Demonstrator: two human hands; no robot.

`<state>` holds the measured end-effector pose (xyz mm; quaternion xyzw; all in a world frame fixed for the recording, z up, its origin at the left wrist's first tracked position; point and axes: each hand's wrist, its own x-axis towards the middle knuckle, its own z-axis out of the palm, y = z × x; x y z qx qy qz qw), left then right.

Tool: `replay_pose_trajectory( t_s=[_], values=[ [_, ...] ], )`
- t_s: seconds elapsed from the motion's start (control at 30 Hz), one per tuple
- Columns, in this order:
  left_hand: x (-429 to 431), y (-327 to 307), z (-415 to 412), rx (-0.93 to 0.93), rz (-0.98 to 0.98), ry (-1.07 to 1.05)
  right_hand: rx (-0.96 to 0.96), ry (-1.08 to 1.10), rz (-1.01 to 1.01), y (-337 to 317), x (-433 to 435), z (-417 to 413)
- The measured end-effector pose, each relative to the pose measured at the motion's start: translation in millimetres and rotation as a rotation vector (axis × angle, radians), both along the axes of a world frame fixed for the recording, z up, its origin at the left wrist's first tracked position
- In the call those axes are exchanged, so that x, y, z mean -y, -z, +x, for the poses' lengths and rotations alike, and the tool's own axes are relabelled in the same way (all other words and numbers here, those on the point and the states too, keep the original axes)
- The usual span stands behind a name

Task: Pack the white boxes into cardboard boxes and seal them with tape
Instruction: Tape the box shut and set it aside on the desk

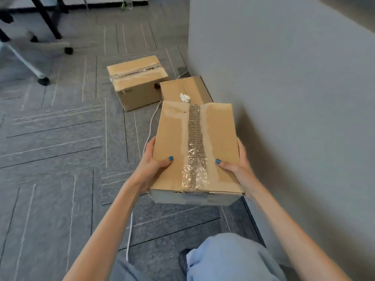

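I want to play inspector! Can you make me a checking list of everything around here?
Surface: grey patterned carpet floor.
Job's things: taped brown cardboard box held above the floor; second taped cardboard box on the floor; third cardboard box beside the wall, no tape visible on it. White boxes: nothing seen.
Clutter: crumpled white scrap on the third box.
Hands: left hand and right hand grip the held box's sides, thumbs on top.
Cables: white cord trailing across the floor.
Surroundings: grey wall on the right; wheeled chair base far left.
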<state>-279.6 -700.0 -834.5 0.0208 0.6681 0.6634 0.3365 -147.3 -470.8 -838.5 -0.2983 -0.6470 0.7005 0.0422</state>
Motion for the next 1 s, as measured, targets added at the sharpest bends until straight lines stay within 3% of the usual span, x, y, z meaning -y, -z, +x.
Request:
replay_pose_trajectory(
  t_s=[0.4, 1.0],
  values=[
    [-33, 106, 29, 0.050, 0.015, 0.045, 0.052, 0.001, -0.015, 99, -27, 36],
    [-43, 205, 19, 0.045, 0.038, -0.011, 0.061, -0.016, -0.003, 202, -38, 20]
  ],
)
